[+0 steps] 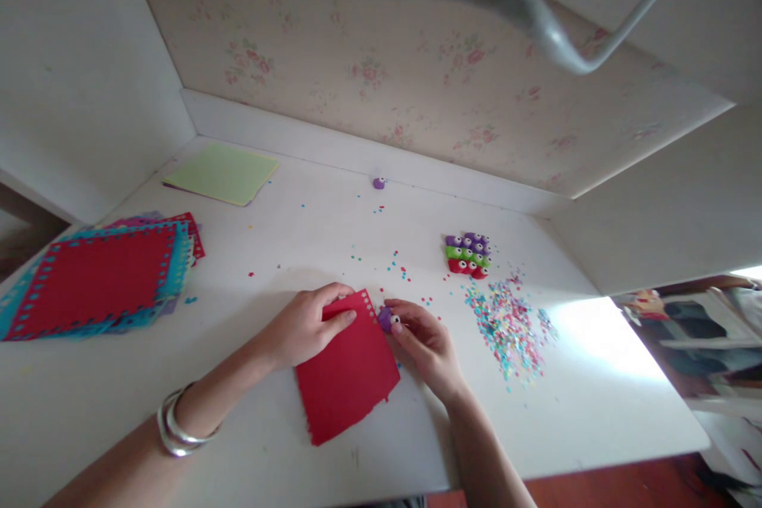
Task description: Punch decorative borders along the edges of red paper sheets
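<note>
A red paper sheet (348,373) lies on the white table (267,254) in front of me, with small holes punched along its top edge. My left hand (306,324) rests on the sheet's upper left corner, thumb and fingers pinching that corner. My right hand (425,341) grips a small purple punch (386,319) set on the sheet's upper right corner. Silver bangles (178,425) circle my left wrist.
A stack of punched red, blue and purple sheets (95,282) lies at the left. A pale green sheet (223,173) sits at the back left. Purple, green and red punches (468,254) stand right of centre, above a confetti pile (509,325). One lone purple punch (379,182) is by the wall.
</note>
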A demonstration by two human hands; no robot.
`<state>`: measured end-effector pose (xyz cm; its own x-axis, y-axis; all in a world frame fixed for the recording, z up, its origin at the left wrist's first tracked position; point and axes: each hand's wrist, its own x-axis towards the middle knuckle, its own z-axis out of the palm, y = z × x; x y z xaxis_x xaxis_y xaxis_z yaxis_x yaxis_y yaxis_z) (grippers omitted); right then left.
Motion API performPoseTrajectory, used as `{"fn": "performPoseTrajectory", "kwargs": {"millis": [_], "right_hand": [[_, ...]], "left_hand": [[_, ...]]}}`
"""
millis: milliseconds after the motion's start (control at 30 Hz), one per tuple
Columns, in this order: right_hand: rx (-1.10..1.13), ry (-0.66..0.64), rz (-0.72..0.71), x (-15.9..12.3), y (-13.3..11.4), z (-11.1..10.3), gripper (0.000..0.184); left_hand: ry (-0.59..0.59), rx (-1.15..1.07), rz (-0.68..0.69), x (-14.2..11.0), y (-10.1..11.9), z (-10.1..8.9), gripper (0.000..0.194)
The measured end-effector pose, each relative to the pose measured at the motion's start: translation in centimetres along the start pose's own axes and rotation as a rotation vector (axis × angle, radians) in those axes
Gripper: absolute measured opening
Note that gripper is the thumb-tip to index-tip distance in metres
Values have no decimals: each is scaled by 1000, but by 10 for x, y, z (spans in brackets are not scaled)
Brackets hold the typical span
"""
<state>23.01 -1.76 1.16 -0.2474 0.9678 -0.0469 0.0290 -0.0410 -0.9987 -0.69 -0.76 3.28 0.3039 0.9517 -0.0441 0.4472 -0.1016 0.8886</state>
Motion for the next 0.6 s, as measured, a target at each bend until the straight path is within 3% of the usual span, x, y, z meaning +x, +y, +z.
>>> {"fn": "performPoseTrajectory", "kwargs": {"millis": [200, 433, 600], "right_hand": [[-217, -67, -122, -3, -1, 0, 14], [-624, -104, -289, -7, -11, 6, 23], [-675, -92, -217, -9, -14, 4, 21]], "left_hand": [[19, 63, 59, 0, -3, 3, 21], [-1, 354, 151, -2, -11, 15, 25], [72, 494, 239, -4, -13, 21, 28]]}}
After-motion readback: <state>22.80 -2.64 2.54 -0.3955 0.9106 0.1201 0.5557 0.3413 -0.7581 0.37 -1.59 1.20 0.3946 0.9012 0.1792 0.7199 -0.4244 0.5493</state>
